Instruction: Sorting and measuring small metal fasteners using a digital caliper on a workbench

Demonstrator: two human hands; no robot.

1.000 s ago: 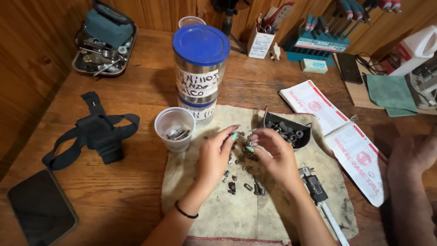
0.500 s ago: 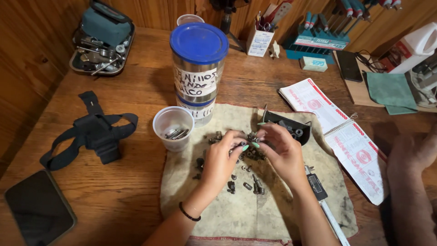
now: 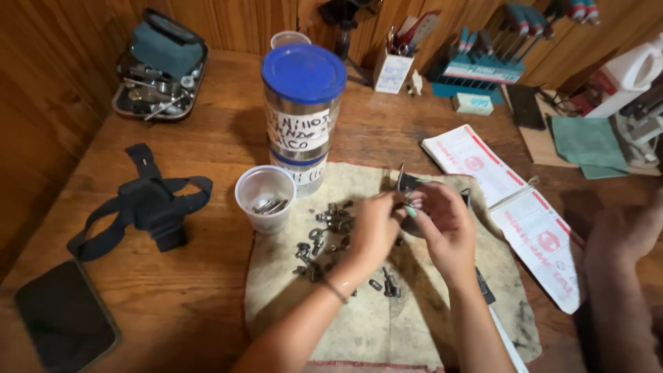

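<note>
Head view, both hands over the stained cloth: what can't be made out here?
- Small part pinched between the left hand and right hand: hidden by the fingers.
- Dark tray behind the hands: mostly covered by them.
- Scattered grey metal screws and nuts on the beige stained cloth: too small to tell types.
- Clear plastic cup: contents blurred.
- Another person's arm: cut off by the right edge.

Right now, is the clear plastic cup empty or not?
Not empty. The clear plastic cup stands upright beside the cloth, with a few small metal screws or bolts lying in its bottom.
</note>
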